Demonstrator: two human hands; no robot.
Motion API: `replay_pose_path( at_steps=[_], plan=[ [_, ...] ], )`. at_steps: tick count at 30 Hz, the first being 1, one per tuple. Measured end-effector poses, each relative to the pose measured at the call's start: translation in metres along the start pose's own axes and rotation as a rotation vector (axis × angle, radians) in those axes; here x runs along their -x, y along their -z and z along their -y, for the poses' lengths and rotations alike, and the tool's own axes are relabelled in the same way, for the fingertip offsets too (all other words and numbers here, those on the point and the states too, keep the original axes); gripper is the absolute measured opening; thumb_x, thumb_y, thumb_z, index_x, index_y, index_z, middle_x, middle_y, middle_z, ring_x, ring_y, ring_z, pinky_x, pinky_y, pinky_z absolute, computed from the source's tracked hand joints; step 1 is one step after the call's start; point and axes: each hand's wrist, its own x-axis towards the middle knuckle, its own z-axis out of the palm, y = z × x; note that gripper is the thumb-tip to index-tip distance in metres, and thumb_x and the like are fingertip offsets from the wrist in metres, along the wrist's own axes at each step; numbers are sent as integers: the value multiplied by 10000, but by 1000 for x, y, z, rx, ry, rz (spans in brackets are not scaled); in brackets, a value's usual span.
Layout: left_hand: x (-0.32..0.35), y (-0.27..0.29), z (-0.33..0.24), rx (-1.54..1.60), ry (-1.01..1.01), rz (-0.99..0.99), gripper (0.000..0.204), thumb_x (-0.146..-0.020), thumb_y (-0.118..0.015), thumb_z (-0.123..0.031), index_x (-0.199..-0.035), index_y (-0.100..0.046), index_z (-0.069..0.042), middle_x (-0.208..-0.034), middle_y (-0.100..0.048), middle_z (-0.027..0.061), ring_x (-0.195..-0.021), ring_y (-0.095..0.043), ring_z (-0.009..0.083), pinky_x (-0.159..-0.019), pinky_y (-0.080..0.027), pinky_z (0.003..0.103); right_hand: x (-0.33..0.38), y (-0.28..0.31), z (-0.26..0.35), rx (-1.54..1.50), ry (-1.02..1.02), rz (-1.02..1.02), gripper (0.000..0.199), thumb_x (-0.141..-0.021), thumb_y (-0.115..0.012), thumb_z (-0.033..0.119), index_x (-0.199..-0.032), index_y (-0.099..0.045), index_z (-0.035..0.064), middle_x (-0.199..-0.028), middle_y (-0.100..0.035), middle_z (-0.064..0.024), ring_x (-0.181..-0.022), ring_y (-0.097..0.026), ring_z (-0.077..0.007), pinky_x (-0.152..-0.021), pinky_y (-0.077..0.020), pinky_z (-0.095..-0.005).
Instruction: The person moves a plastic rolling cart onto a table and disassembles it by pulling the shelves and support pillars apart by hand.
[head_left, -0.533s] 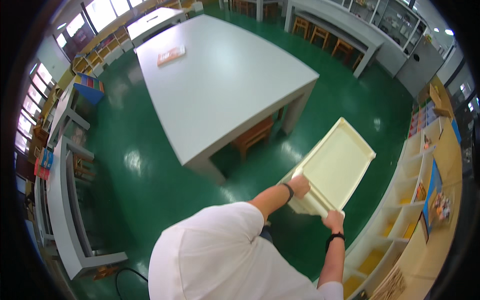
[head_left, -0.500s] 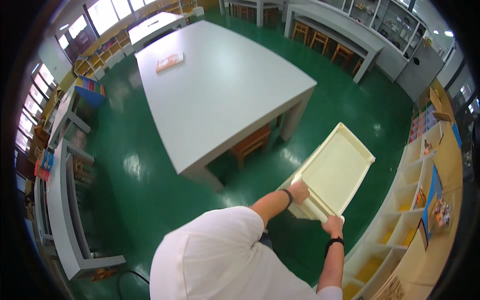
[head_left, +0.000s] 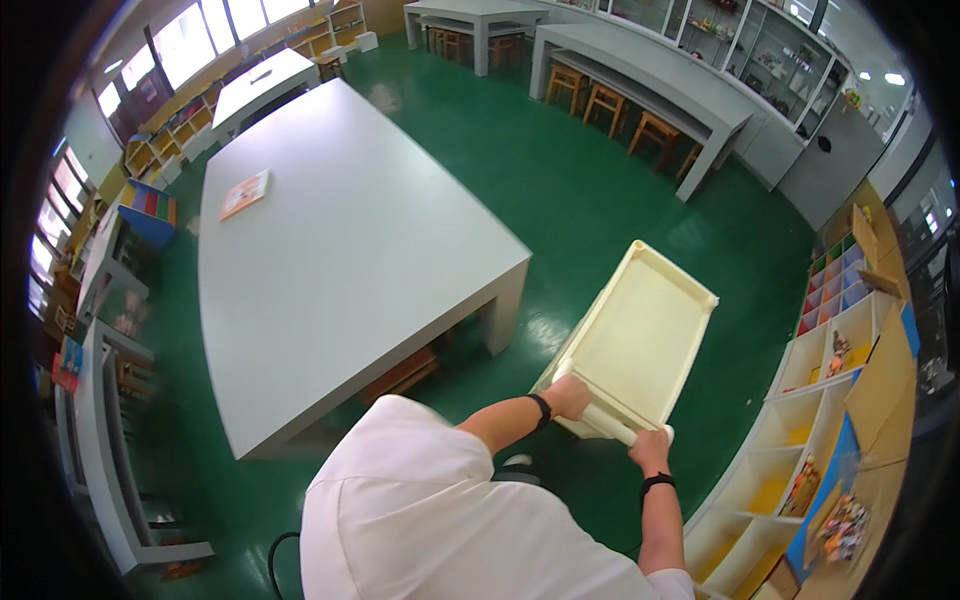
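Observation:
I hold an empty cream plastic tray (head_left: 640, 335) out in front of me, above the green floor. My left hand (head_left: 570, 396) grips the near left corner of its rim. My right hand (head_left: 650, 449) grips the near right corner. Each wrist wears a dark band. The tray points away from me, toward the right of the big grey table (head_left: 330, 250). My white-shirted torso fills the lower middle of the view.
An orange booklet (head_left: 245, 194) lies on the grey table's far left. White cubby shelves (head_left: 800, 430) with toys run along the right. Grey tables with wooden stools (head_left: 610, 100) stand at the back. Low shelves (head_left: 100, 330) line the left wall.
The view has shifted a little toward the table, which now looks nearer. Both hands keep the same grip on the tray.

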Motion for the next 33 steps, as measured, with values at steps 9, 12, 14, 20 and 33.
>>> replay_pose_path(
  at_steps=[9,12,14,20,33],
  plan=[
    [-166,32,99,170,207,-49,324,-610,-610,-225,-864,-632,-25,-818,-630,175,-844,-602,332,-742,-477,398,-232,24,-119,98,78,148,166,-610,-637,195,-704,-669,61,-750,-636,-115,-806,-586,-265,-823,-393,-324],
    [-220,67,138,268,351,-66,334,-619,-600,-254,-868,-629,-32,-838,-627,177,-839,-599,339,-732,-478,411,-347,36,-149,141,150,122,161,-613,-635,193,-701,-667,62,-753,-640,-109,-800,-587,-266,-820,-397,-337],
    [-253,81,165,321,393,-142,420,-631,-611,-296,-965,-589,-42,-863,-625,171,-837,-593,350,-722,-474,423,-401,32,-172,132,154,34,143,-630,-624,181,-694,-669,61,-767,-646,-115,-838,-589,-269,-859,-395,-343],
    [-304,107,258,-74,353,-171,574,-708,-614,-306,-1182,-424,-43,-998,-573,153,-996,-522,293,-891,-358,462,-579,85,-157,234,317,277,222,-656,-616,150,-841,-681,46,-931,-636,-145,-989,-558,-251,-983,-331,-308],
    [-399,199,445,405,447,-40,569,-660,-571,-117,-1157,-374,75,-1081,-510,229,-898,-566,372,-737,-463,422,-863,123,-147,445,722,256,129,-617,-606,141,-711,-689,110,-736,-651,-89,-760,-611,-248,-911,-339,-324]
  ],
)
